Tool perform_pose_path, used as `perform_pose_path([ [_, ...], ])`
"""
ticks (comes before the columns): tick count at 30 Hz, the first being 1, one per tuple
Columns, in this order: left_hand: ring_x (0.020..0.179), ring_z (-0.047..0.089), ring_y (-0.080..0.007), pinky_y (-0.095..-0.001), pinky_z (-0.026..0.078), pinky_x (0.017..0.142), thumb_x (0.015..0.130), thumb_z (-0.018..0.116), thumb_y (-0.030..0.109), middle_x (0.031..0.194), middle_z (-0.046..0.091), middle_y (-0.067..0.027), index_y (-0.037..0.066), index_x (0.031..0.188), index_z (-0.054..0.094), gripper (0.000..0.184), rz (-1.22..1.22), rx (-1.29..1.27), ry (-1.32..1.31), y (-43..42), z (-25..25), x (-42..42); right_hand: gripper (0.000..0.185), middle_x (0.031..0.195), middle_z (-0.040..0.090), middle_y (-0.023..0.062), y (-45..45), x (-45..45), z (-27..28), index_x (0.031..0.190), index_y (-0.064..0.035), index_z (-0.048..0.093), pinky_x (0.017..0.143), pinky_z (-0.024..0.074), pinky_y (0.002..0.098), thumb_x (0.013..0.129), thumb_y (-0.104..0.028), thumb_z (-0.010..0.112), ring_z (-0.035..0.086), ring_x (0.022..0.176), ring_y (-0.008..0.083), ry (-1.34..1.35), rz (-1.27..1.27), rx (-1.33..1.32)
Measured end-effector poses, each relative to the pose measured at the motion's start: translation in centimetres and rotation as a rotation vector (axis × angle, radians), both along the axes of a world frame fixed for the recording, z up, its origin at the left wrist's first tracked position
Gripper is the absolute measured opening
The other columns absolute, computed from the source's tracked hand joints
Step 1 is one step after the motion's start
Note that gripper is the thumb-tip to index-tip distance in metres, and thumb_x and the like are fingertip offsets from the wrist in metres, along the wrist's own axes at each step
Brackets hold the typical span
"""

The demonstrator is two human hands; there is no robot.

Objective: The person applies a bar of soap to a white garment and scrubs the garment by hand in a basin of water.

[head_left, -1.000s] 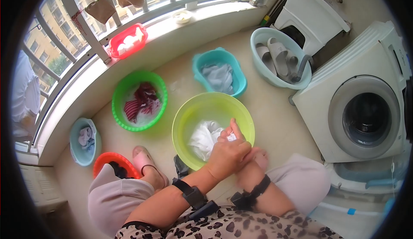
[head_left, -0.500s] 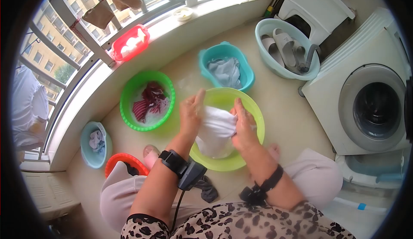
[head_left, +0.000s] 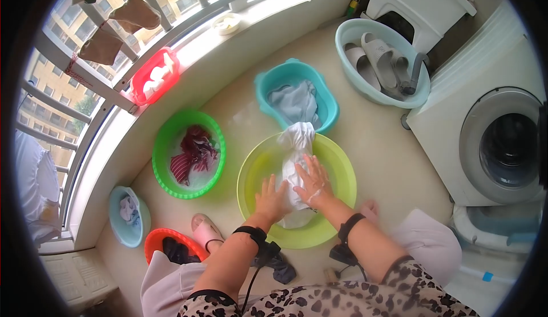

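A yellow-green basin [head_left: 251,174] stands on the floor in front of me. A wet white cloth [head_left: 299,137] lies in it, its far end draped over the basin's back rim. Over the basin, my left hand [head_left: 272,199] is open with fingers spread, at the left edge of the cloth. My right hand [head_left: 313,181] is also open, its fingers spread against the cloth's right side. Neither hand is closed on the cloth. Part of the cloth is hidden beneath the hands.
Around stand a green basin [head_left: 161,171] with red clothes, a teal basin [head_left: 328,103] with grey-blue cloth, a pale basin [head_left: 357,91] with slippers, a small blue basin [head_left: 121,234] and a red basin [head_left: 171,235]. A washing machine [head_left: 451,146] is at right.
The white cloth was bunched, then stretched between both hands; now it lies lengthwise in the basin and over its back rim. Both hands have opened and moved lower. The view has shifted slightly.
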State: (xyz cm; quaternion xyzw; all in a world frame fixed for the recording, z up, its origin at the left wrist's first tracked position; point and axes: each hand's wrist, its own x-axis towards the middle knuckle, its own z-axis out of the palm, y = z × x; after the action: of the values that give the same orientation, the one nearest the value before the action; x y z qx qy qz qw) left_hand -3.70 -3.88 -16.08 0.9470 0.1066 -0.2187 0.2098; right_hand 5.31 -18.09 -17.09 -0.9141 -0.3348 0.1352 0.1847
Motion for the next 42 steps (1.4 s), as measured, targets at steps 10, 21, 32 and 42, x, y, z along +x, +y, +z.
perform_pose_path([
  [10, 0.112, 0.046, -0.0407, -0.0436, 0.044, 0.093, 0.063, 0.077, 0.022, 0.132, 0.036, -0.0161, 0.012, 0.128, 0.04, 0.076, 0.219, -0.322, -0.035, 0.2, -10.1, -2.4, 0.05, 0.12, 0.052, 0.0169, -0.6, -1.5, -8.4, 0.121, -0.0061, 0.05, 0.089, 0.0427, 0.0447, 0.081, -0.035, 0.061, 0.049, 0.111, 0.0346, 0.45, -0.297, -0.235],
  [21, 0.086, 0.063, -0.0324, -0.037, 0.048, 0.077, 0.071, 0.058, 0.036, 0.095, 0.065, -0.0198, 0.004, 0.101, 0.065, 0.045, 0.429, -0.603, 0.251, 5.6, -4.4, 0.6, 0.052, 0.083, 0.059, 0.0272, -1.4, 3.1, -1.6, 0.087, 0.0025, 0.06, 0.075, 0.0431, 0.0439, 0.087, -0.048, 0.046, 0.056, 0.082, 0.0418, 0.407, -0.623, 0.298],
  [32, 0.077, 0.064, -0.0182, -0.0296, 0.051, 0.071, 0.08, 0.057, 0.025, 0.091, 0.065, -0.0102, -0.003, 0.1, 0.06, 0.035, 0.735, -1.27, 0.039, 3.1, 11.0, 1.3, 0.05, 0.109, 0.056, 0.0077, -5.3, -0.6, 0.6, 0.121, -0.0068, 0.049, 0.084, 0.0439, 0.0429, 0.083, -0.039, 0.056, 0.053, 0.103, 0.0258, 1.373, -1.04, 0.67],
  [42, 0.088, 0.062, -0.019, -0.031, 0.049, 0.08, 0.081, 0.062, 0.028, 0.102, 0.062, -0.0098, 0.0, 0.115, 0.053, 0.045, 0.768, -1.25, 0.111, 2.4, 6.7, -2.2, 0.029, 0.097, 0.06, 0.0061, -3.2, 0.0, 6.0, 0.109, -0.005, 0.056, 0.081, 0.0446, 0.0314, 0.083, -0.018, 0.059, 0.056, 0.09, 0.0162, 1.137, -0.648, 1.258],
])
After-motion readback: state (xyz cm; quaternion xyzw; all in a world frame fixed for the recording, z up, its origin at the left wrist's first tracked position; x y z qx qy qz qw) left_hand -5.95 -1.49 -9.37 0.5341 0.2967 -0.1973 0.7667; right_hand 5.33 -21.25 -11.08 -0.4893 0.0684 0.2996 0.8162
